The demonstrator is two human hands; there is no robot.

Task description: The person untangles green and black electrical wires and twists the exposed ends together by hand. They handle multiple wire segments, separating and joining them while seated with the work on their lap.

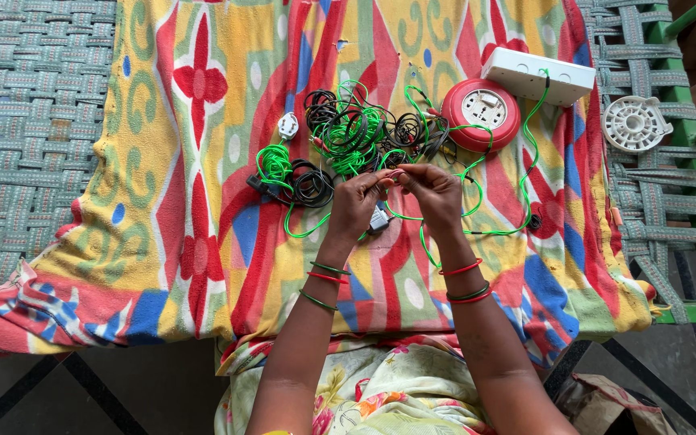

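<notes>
A thin green plastic-insulated wire (pixel 412 216) is pinched between both hands above the middle of the multicoloured patterned cloth (pixel 203 242) spread on the woven-strap cot (pixel 34 121). The left hand (pixel 358 201) and right hand (pixel 432 192) meet fingertip to fingertip, each grip closed on the wire end; a small grey plug-like piece (pixel 379 219) hangs just below, and whether it is held cannot be told. The wire is judged light, limp and springy, w/ slick insulation likely to slip, so it is best taken near the end by fingertips, not mid-loop.

Just beyond the hands a tangle of green and black wire coils (pixel 348 133) is seen, touching the held run; snagging is likely if pulled. A second small coil bundle (pixel 292 177) lies left of it, and a white plug (pixel 287 126) lies above that. A round red plastic socket box (pixel 481 114) sits right of the tangle, w/ a white rectangular switch box (pixel 537 76) touching it. A white round plastic plate (pixel 634 123) rests apart on the bare cot straps.
</notes>
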